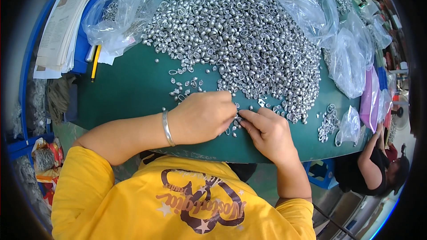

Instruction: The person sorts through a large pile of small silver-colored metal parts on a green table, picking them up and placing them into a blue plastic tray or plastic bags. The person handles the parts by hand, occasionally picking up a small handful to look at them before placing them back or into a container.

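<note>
My left hand (203, 116), with a silver bangle (167, 128) at its wrist, is closed with its fingers curled over the green table (122, 86). My right hand (270, 134) is pinched, thumb against forefinger, its tips close to the left fingers. Whatever the fingertips hold is too small and hidden to make out. Several small silvery metal pieces (234, 129) lie between and under the hands. Just beyond them spreads a large heap of small rounded metal pieces (235, 31), some ring-shaped. A few loose pieces (187, 83) lie beyond my left hand.
Clear plastic bags (351, 62) line the right side, near a small group of metal rings (328, 122). At the left are a bag of metal parts (118, 15), a yellow pen-like tool (95, 63) and stacked papers (66, 22). Another person (376, 169) works at the far right.
</note>
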Motion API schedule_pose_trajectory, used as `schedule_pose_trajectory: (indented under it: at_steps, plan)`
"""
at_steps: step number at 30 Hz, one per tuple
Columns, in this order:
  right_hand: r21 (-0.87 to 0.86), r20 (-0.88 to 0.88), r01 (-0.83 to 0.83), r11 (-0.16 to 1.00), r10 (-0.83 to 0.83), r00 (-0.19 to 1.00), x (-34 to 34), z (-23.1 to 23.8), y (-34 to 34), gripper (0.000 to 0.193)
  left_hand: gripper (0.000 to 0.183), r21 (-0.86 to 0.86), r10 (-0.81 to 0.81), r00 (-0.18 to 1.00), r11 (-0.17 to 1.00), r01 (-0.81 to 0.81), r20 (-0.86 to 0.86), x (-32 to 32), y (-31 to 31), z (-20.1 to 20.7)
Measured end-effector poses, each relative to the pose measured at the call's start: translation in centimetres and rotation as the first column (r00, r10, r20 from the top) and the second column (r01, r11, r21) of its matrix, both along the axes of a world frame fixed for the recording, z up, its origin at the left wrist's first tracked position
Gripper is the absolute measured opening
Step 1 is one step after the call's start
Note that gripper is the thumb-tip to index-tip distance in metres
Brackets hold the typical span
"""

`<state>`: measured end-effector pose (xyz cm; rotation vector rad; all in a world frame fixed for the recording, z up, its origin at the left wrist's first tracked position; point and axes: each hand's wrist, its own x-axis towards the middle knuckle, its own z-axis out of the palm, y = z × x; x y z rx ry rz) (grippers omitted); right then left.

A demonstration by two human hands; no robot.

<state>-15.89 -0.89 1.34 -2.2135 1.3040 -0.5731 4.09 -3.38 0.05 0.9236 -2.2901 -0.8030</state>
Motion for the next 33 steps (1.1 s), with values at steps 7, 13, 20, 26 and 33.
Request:
schedule_pose_trajectory:
  at_steps: [7,13,20,26,33]
  plan:
    - [-0.077,-0.033,0.011,0.997,-0.014,0.999,0.3,-0.1,0.7,0.013,0.004,0.907,0.397,0.832,0.329,0.264,-0.387,1.5,-2.1,1.8]
    - [0.298,0.276,0.145,0.944,-0.23,0.933,-0.9,-0.3,1.3,0.01,0.004,0.781,0.266,0.883,0.603,0.161,-0.387,1.1,-1.4,0.6]
    - [0.795,0.606,-0.301,0.527,-0.719,0.342,-2.5,-0.7,1.4,0.008,0.006,-0.004,-0.095,0.991,0.995,0.095,0.09,0.4,0.7,0.0]
    - [0.585,0.809,-0.392,0.71,-0.545,0.22,-2.3,-1.7,1.5,0.003,0.004,0.085,-0.074,0.994,0.993,0.081,-0.085,0.2,0.3,-0.1]
    - [0.625,0.774,-0.395,0.673,-0.602,0.197,-1.5,-1.3,2.1,0.007,0.009,0.88,0.438,0.764,0.24,0.409,-0.474,2.9,-2.3,3.6]
